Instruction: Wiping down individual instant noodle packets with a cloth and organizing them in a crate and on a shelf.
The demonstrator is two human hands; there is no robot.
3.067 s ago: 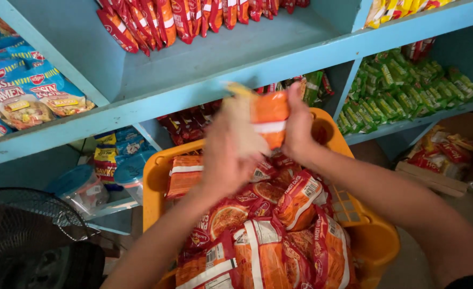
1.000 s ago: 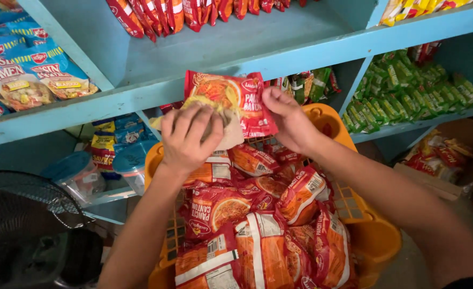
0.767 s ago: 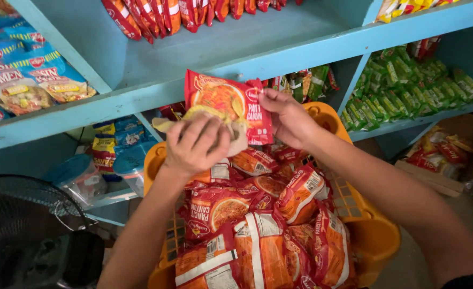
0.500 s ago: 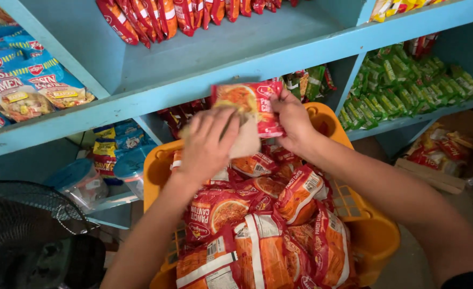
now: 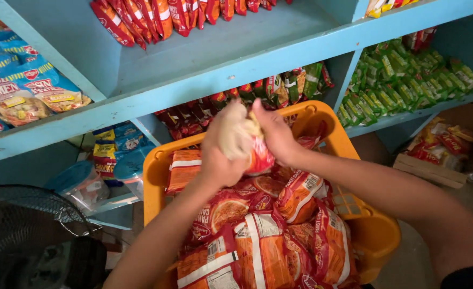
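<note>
My left hand (image 5: 221, 155) is curled around a pale cloth (image 5: 234, 137), pressing it against a red noodle packet (image 5: 260, 159) that my right hand (image 5: 273, 135) pinches from the other side. Both hands hold the packet just above the yellow basket (image 5: 373, 235), over the heap of orange packets (image 5: 263, 235) inside it. Beyond the basket runs the blue shelf (image 5: 204, 69).

- Basket (image 5: 322, 115): orange-yellow plastic.
- Noodle packets (image 5: 258, 241) in it: orange and red, white stripes.
- Held packet (image 5: 259, 158): red.
- Cloth (image 5: 234, 136): pale beige.
- Shelf (image 5: 215, 59): light blue.
- Packets at left (image 5: 28, 91): blue with red badges.
- Packets at right (image 5: 407, 80): green.
- Fan guard (image 5: 28, 225): black wire.
</note>
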